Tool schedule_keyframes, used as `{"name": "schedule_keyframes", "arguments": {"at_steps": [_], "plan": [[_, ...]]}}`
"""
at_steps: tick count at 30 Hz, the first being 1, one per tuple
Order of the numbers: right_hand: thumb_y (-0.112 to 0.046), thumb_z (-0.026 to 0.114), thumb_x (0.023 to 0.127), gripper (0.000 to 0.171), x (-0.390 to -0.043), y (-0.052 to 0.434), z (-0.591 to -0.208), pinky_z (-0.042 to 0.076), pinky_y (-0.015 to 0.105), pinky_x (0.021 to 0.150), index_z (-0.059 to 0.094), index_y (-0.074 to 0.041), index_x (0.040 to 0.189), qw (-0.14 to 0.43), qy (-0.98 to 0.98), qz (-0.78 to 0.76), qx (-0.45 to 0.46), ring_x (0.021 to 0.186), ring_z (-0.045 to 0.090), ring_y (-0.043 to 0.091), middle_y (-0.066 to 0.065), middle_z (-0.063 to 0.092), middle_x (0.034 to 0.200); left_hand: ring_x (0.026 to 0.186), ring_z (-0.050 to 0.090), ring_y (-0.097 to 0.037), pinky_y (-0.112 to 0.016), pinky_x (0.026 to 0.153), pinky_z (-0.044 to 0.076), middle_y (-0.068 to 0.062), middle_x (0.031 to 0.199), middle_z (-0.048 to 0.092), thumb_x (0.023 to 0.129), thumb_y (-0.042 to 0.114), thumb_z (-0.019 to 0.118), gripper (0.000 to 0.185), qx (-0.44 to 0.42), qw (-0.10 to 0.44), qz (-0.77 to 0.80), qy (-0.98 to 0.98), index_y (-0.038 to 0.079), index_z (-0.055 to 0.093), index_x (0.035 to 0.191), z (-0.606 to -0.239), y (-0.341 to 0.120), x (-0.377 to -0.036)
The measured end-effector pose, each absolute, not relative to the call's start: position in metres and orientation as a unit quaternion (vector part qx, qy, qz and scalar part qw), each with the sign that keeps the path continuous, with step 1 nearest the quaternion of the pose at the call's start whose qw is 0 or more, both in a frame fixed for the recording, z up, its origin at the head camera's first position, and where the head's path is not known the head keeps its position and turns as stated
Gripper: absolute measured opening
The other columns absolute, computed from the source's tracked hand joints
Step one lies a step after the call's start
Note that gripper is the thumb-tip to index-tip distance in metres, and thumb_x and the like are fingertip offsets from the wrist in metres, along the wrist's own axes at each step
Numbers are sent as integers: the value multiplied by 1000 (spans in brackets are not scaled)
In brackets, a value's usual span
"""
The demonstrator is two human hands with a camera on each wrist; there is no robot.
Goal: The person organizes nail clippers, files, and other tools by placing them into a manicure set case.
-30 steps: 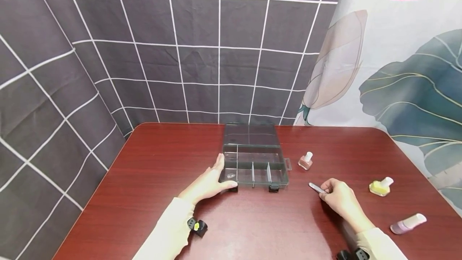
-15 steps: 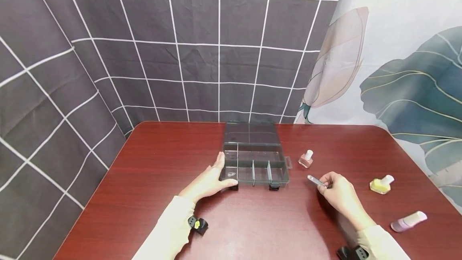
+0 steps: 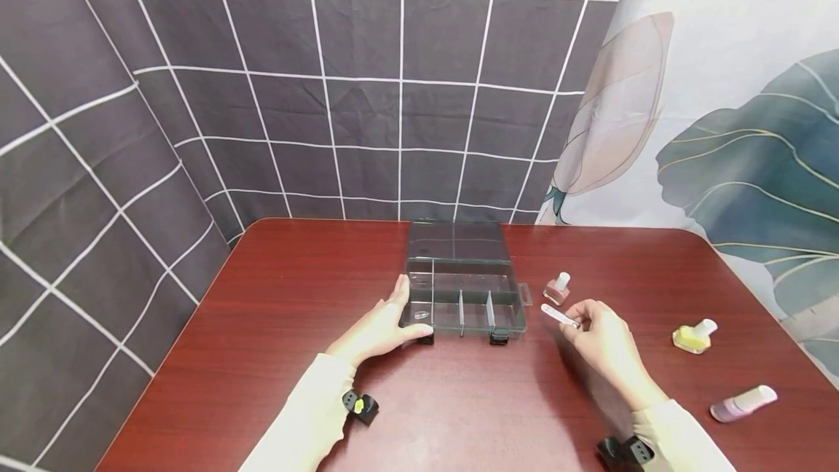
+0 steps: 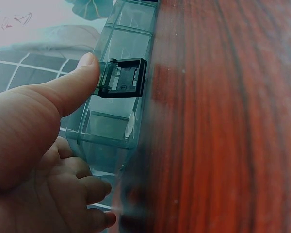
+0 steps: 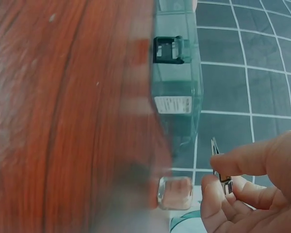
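Observation:
A clear, compartmented plastic box (image 3: 472,320) stands on the table with its lid (image 3: 457,240) raised at the back. My left hand (image 3: 376,330) rests at its near left corner, fingers along the left side and thumb on the front rim by a black latch (image 4: 128,77). Just right of the box, my right hand (image 3: 601,337) pinches a metal nail clipper (image 3: 559,315) between thumb and fingers, above the table. The clipper's body and lever (image 5: 226,184) show edge-on in the right wrist view. A small clear piece (image 3: 422,315) lies in the front left compartment.
Behind the clipper sits a pinkish nail polish bottle (image 3: 557,288) with a white cap. Farther right lie a yellow polish bottle (image 3: 693,337) and a lilac one (image 3: 742,404) on its side. A grey grid curtain (image 3: 360,93) hangs behind the red-brown table (image 3: 295,275).
My right hand has moved left and a little away from me with the nail clipper, closer to the box and the pinkish bottle. My left hand keeps its place on the box.

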State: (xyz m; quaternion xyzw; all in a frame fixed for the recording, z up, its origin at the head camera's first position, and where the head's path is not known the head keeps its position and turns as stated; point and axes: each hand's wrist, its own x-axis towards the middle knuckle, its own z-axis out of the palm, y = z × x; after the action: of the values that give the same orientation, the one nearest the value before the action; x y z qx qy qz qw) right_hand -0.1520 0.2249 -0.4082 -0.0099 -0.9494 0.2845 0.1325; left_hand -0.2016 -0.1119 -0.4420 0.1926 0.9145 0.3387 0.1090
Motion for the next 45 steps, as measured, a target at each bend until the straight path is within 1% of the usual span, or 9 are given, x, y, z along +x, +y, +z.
{"name": "schedule_keyframes", "arguments": {"at_steps": [4,8,16,23,31,39,45], "plan": [[-7,68,74,8,-154,218,-406,37,30,54,61,-7,79,133,-947,291,-16,62,48,15,-1,54,67,138,17,-25,-44,112,12,-16,154,1,85,50,61,99,192,108,340,914,0,4,148,-440,-112,-201],[-3,67,73,8,-159,211,-405,37,28,54,61,-4,78,137,-940,312,3,61,47,15,0,52,64,137,18,-26,-44,112,12,-16,154,1,85,49,62,99,190,106,341,915,0,4,148,-439,-112,-201],[-2,67,73,5,-164,197,-401,37,27,53,62,-3,76,126,-936,329,13,59,46,14,-1,52,61,138,17,-23,-42,112,12,-13,154,1,84,53,61,101,186,111,340,915,3,2,149,-442,-113,-200],[-3,67,72,6,-167,186,-401,38,27,53,62,-3,75,127,-931,341,15,58,46,14,-1,51,61,137,18,-28,-43,112,12,-12,155,1,84,52,61,100,186,108,342,915,3,3,149,-443,-113,-200],[-3,68,73,7,-169,173,-403,38,25,54,61,-4,76,118,-928,353,23,60,47,13,-1,53,63,137,17,-25,-45,111,13,-16,154,1,85,50,61,98,196,109,337,914,-1,4,148,-441,-112,-201],[-4,67,74,8,-173,158,-403,37,23,52,60,-3,78,94,-923,372,23,57,46,11,-2,51,62,137,19,-26,-44,112,12,-14,154,0,85,51,60,99,191,112,336,915,1,3,148,-442,-111,-202],[-2,65,74,7,-176,150,-404,37,22,52,60,-1,78,89,-918,385,40,57,46,11,-1,51,62,136,21,-28,-45,111,13,-14,154,1,85,51,61,99,192,109,337,915,1,4,148,-441,-111,-201]]}}
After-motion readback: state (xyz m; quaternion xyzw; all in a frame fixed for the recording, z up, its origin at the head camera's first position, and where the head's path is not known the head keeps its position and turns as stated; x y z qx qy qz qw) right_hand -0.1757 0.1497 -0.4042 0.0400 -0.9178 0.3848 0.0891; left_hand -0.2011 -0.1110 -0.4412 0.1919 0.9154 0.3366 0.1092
